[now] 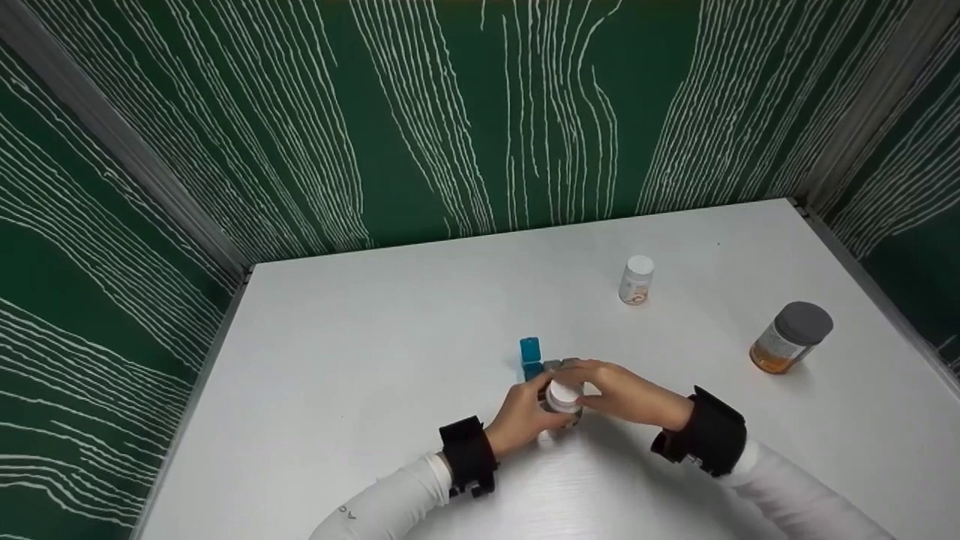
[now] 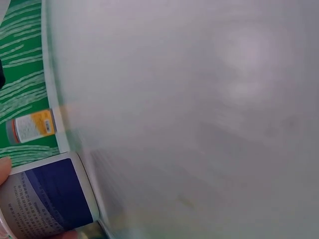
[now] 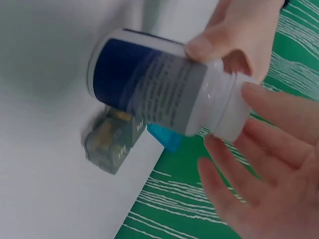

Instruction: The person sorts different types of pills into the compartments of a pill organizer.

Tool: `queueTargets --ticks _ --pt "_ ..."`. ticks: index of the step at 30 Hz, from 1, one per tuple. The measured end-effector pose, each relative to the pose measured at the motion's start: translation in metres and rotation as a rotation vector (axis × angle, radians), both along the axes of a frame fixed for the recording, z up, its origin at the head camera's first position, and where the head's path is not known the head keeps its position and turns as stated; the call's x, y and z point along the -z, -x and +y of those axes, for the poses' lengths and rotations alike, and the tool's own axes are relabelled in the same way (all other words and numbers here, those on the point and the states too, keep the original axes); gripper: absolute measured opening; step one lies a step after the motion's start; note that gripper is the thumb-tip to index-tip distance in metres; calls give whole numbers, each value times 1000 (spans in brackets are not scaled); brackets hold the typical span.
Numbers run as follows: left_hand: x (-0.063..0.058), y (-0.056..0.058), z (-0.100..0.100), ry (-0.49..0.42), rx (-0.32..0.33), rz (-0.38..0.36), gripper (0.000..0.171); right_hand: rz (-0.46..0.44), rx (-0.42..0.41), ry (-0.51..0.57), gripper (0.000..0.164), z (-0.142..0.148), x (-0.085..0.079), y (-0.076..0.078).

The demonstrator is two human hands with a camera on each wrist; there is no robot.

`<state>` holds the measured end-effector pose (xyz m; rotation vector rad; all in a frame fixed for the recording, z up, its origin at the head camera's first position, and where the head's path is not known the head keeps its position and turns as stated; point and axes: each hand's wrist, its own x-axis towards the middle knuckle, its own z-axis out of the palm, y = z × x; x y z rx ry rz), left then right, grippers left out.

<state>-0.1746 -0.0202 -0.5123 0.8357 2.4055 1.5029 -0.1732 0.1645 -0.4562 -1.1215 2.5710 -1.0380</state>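
My left hand (image 1: 521, 412) grips a white pill bottle (image 3: 149, 79) around its body near the neck. The bottle carries a dark blue and grey label, which also shows at the lower left of the left wrist view. My right hand (image 1: 626, 390) holds the white cap (image 3: 234, 112) between thumb and fingers, and the cap sits on the bottle's neck. Just behind the hands lies a pill organizer (image 1: 530, 350) with blue and grey compartments, partly hidden by them. In the right wrist view, its see-through grey compartments (image 3: 107, 142) have contents inside.
A small white bottle (image 1: 636, 281) stands farther back on the white table (image 1: 375, 337). To the right is an amber jar with a grey lid (image 1: 802, 324). Green walls (image 1: 435, 112) with white wavy lines border the table at the back and sides.
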Motion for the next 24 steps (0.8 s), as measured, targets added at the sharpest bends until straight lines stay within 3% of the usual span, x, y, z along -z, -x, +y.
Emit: queueTargets --ticks 3,5,7,11,13,15,18,24 --pt "0 -1 0 -2 12 -30 55 -25 -48 10 47 2 -3 2" --pt "0 -1 0 0 15 -45 55 1 -21 4 47 1 -2 1" --pt "0 -1 1 5 5 -40 54 80 45 -18 48 -2 -1 -2" --pt "0 -1 3 7 -14 -21 54 321 177 -90 45 -11 7 -6" --pt "0 -2 3 -2 -10 -12 55 407 198 -108 42 -14 10 -7" --pt "1 -3 3 -7 -1 -19 57 437 185 -114 38 -15 11 -7" --pt "1 -4 2 -7 -1 -29 59 404 137 -102 35 -16 9 -6" --pt "1 -4 0 -7 -5 -45 58 237 37 -50 40 -13 -1 -4"
